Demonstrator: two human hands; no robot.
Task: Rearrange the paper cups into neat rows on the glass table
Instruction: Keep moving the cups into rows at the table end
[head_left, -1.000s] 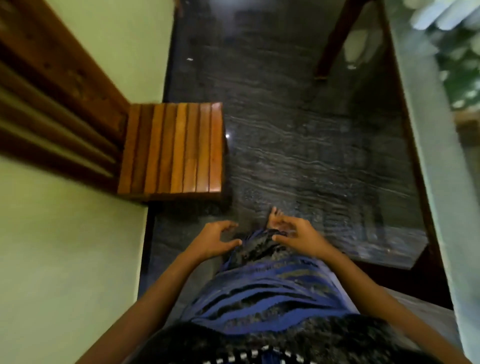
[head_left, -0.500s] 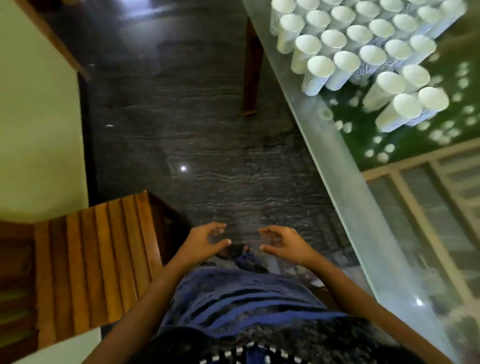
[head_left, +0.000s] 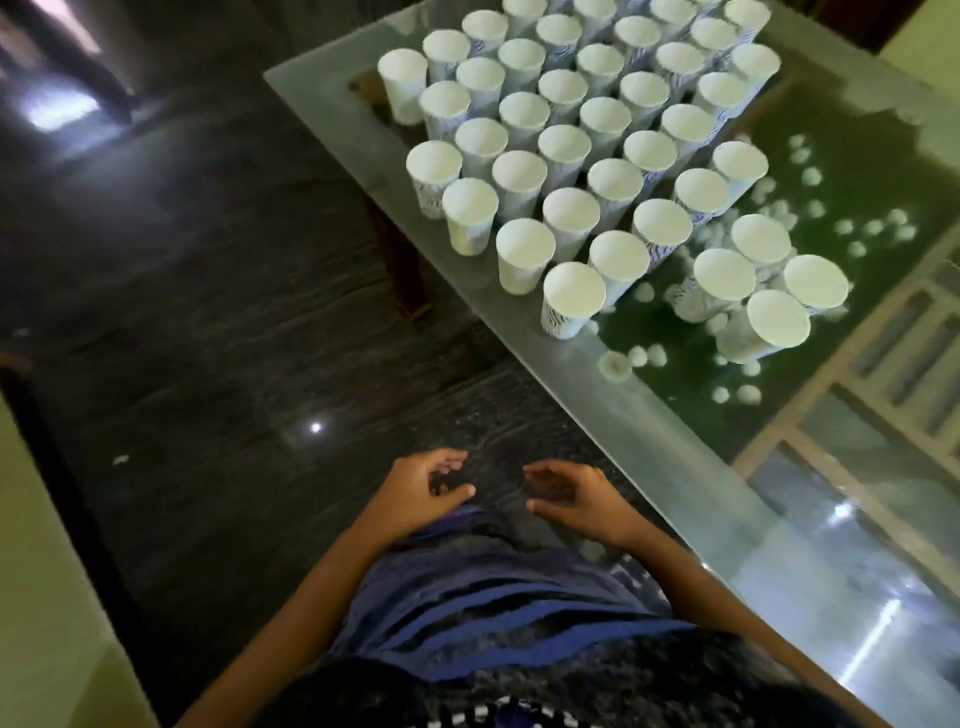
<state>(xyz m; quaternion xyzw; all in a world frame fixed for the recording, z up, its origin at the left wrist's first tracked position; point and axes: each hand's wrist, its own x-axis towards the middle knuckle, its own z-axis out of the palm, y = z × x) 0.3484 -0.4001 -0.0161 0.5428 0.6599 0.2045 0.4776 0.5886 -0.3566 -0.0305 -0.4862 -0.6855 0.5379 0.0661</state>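
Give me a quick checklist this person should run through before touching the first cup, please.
1. Hands free: left hand and right hand hold nothing, fingers loosely curled. Ok.
2. Cups standing: the paper cups all stand, none tipped over. Ok.
3. Rows neat: a stray group sits apart from the main block, out of line. Not ok.
4. Room to shift: bare glass table lies in front of the nearest cups. Ok.
5. Hands at the cups: both hang over the dark floor, off the table. Not ok.
6. Cups empty: cannot tell.
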